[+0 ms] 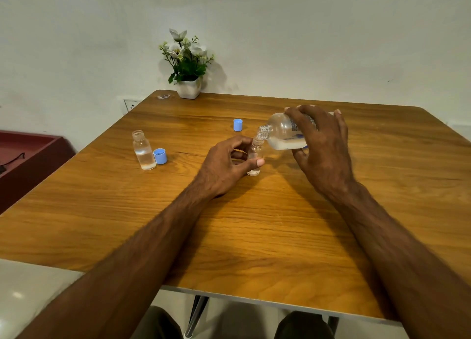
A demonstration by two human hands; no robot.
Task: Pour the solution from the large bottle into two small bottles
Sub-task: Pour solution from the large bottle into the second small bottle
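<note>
A wooden tabletop (229, 224) fills most of the view, seen from above by a seated person whose two bare forearms reach forward across it. Every place below is given relative to the small bottle being filled, which stands near the middle of the tabletop.

Well behind that bottle and somewhat to the left, at the tabletop's far edge against the wall, sits a potted plant (187, 66) with white flowers.

Just to the right of the small bottle and above it, the right hand (323, 145) grasps the large bottle (285, 132), fingers wrapped over its body. The large bottle is tipped nearly on its side, its open neck directly over the small bottle's mouth, so the clear solution can run straight down; liquid pools along its lower side.

The left hand (226, 165) holds the small bottle being filled (255, 157) from the left, thumb and fingers curled round it, apparently to steady it while it takes the pour. Only a little liquid shows at its bottom.

Well to the left stands the second small bottle (144, 151), uncapped and about half full, which suggests it is done. A blue cap (160, 156) lies just beside it. Another blue cap (237, 124) rests just behind the bottle being filled, set aside within reach.
</note>
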